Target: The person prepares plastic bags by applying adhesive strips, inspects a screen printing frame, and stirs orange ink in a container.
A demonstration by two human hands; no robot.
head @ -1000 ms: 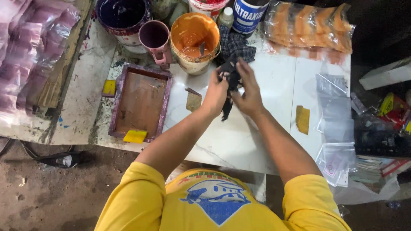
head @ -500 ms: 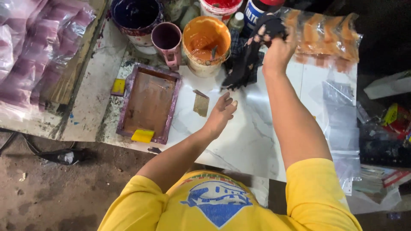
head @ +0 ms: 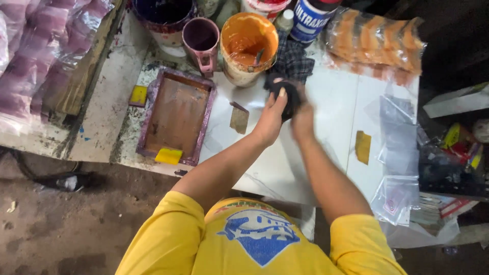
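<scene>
Over the white table top (head: 326, 102), my left hand (head: 271, 118) and my right hand (head: 303, 119) are pressed together around a bunched dark rag (head: 288, 94). The rag bulges out between my fingers, and my right hand is motion-blurred. A checked dark cloth (head: 291, 60) lies just beyond my hands, next to an orange paint bucket (head: 248, 46). A small brown card (head: 238, 118) lies on the table left of my left hand.
A purple-stained framed screen (head: 175, 118) with a yellow block (head: 168, 155) lies to the left. A pink mug (head: 200, 40), dark paint tub (head: 165, 14) and blue can (head: 310, 19) stand at the back. Bagged orange items (head: 374, 43) and clear plastic bags (head: 395, 147) are right.
My right hand came down from the back of the table with the dark rag. My left hand rose off the table to meet it; both now clasp the rag.
</scene>
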